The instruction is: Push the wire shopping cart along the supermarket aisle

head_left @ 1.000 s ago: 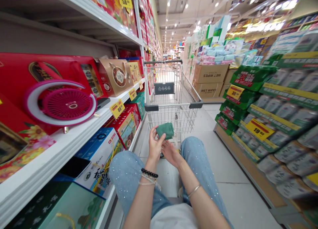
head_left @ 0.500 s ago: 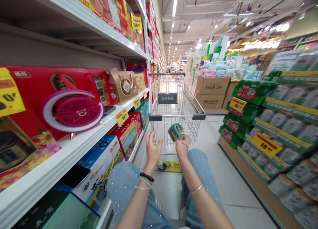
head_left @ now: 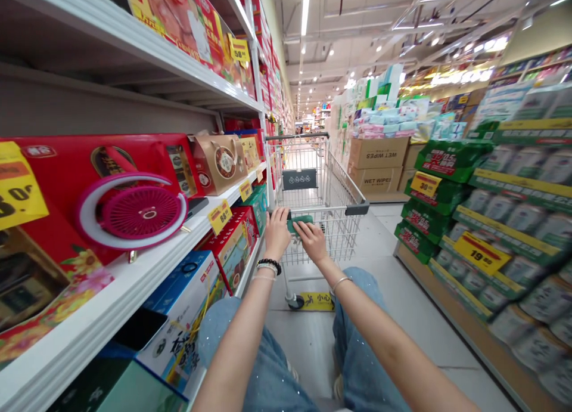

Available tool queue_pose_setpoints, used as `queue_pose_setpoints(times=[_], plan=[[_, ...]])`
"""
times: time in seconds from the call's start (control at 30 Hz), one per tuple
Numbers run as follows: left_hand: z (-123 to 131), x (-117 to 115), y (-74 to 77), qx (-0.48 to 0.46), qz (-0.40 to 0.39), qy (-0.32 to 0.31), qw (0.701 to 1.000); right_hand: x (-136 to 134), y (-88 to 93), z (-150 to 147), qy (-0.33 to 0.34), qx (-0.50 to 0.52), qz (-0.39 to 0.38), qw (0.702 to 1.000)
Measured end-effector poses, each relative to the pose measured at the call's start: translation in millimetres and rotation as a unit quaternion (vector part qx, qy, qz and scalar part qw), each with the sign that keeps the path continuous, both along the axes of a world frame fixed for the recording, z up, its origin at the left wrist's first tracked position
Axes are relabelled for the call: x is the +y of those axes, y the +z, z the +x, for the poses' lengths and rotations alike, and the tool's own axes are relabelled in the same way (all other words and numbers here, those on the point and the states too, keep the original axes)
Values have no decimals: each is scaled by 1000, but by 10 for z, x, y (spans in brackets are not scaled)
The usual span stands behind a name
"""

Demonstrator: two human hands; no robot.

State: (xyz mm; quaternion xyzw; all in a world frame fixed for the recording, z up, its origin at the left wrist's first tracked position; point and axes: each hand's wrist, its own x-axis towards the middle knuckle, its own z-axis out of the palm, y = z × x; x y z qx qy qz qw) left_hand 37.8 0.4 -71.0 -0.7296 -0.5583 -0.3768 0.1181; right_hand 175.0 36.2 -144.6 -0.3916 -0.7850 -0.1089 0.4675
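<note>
A wire shopping cart (head_left: pixel 342 188) with grey corner pieces stands in front of my knees. My left hand (head_left: pixel 277 233) is closed over the left corner of its near top bar. With my right hand (head_left: pixel 311 239) I press a folded green cloth (head_left: pixel 298 223) onto the same bar, just right of my left hand. The fingers of that hand lie bent over the cloth, which partly hides beneath them. Dark and pale beads circle my left wrist, and a thin bangle sits on my right.
At left, a white shelf (head_left: pixel 170 245) carries red gift boxes and a pink round fan (head_left: pixel 142 212). Green can packs (head_left: pixel 440 197) are stacked on the right, with wet wipes cartons (head_left: pixel 375 167) behind. A yellow floor sticker (head_left: pixel 316 301) lies under the cart.
Both hands have moved forward to the cart's near bar. My left hand went from open to closed on it. The cloth, bunched in my right hand before, now lies against the bar.
</note>
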Motion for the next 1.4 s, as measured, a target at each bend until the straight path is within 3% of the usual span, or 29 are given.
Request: queue_pose_setpoints(times=[0.27, 0.43, 0.67, 0.93, 1.4], plan=[[-7, -6, -16, -5, 0, 1, 1000, -59, 210, -11, -32, -10, 9, 999], [10, -38, 15, -3, -4, 14, 1000, -131, 198, -48, -46, -18, -22, 999], [-26, -57, -11, 5, -1, 20, 1000, -130, 177, 27, -75, -15, 52, 996], [-51, -85, -20, 2, 8, 31, 1000, -144, 134, 83, -85, 7, 82, 993], [-211, -100, -89, -24, 37, 39, 998, -237, 180, 132, -91, 10, 71, 993]])
